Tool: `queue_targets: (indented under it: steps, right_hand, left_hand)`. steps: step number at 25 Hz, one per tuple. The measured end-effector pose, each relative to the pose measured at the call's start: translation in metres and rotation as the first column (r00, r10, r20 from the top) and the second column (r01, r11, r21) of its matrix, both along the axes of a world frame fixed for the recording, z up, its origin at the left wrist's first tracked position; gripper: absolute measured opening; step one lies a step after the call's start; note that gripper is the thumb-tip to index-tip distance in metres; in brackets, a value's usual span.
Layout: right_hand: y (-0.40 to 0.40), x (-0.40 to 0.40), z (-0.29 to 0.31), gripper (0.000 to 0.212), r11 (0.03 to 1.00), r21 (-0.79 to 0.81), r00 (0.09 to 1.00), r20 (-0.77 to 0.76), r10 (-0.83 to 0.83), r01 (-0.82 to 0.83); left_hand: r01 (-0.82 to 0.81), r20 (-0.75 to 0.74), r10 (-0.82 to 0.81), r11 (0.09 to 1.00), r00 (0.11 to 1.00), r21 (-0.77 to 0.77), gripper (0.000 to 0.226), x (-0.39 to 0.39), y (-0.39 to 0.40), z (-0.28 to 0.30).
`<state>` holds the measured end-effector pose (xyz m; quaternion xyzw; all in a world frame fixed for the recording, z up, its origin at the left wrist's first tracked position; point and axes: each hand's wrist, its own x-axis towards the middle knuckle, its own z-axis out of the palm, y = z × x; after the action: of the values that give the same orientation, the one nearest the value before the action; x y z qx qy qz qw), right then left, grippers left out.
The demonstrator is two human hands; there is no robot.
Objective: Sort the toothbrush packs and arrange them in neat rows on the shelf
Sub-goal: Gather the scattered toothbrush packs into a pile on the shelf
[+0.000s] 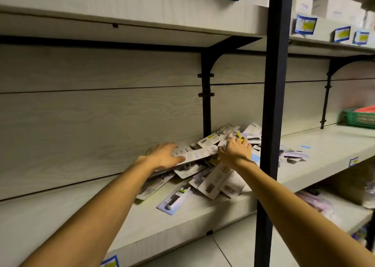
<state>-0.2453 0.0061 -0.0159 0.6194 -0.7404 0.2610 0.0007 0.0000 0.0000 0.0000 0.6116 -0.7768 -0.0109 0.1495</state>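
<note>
Reaching into the pile of toothbrush packs (211,165) at centre frame on the shelf (60,216), the left hand (164,157) grasps a long white pack (194,155) by its end. The right hand (235,149) is curled around a pack with a yellow part; which one is unclear. Packs appear light, stiff-carded and slippery; grip by the card edges. A dark post (272,124) hides part of the pile.

White and grey toothbrush packs (211,177) lie jumbled in an overlapping heap on the pale shelf (60,222).
</note>
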Motion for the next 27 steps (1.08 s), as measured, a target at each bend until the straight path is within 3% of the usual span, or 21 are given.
queue_targets:
  steps: [3,7,10,15,17,23,27]
  right_hand:
    - [-0.018,-0.009,-0.016,0.059,0.998,-0.043,0.999,-0.003,-0.048,0.048]
    - [-0.035,-0.011,-0.03,0.057,0.999,-0.04,1.0,-0.018,-0.018,0.017]
    - [-0.04,-0.012,-0.027,0.047,0.994,-0.101,0.997,0.063,0.033,-0.026]
    - [-0.048,-0.009,-0.024,0.028,0.974,-0.223,0.96,0.26,0.104,-0.045]
    - [-0.051,-0.009,-0.025,0.03,0.966,-0.256,0.944,0.315,0.099,-0.015]
    - [-0.051,-0.001,-0.018,0.034,0.904,-0.426,0.9,0.405,0.16,0.031]
    - [-0.045,0.014,-0.012,0.059,0.83,-0.555,0.815,0.455,0.36,-0.056]
  left_hand:
    - [0.05,-0.102,-0.038,0.992,0.994,0.119,0.069,-0.002,-0.015,-0.013]
    - [0.026,-0.023,-0.028,0.998,0.999,-0.06,0.057,0.001,-0.024,-0.022]
    - [0.061,-0.006,-0.061,0.998,0.998,-0.004,0.051,0.0,-0.029,-0.019]
    - [0.121,0.122,-0.11,0.989,0.986,-0.087,0.048,0.001,-0.034,-0.023]
    - [0.103,0.052,-0.096,0.983,0.994,-0.153,0.047,0.005,-0.036,-0.025]
    - [0.029,-0.147,-0.071,0.962,0.986,-0.271,0.016,0.02,-0.029,-0.017]
    - [-0.042,-0.183,-0.033,0.919,0.982,-0.392,0.011,0.033,-0.02,0.003]
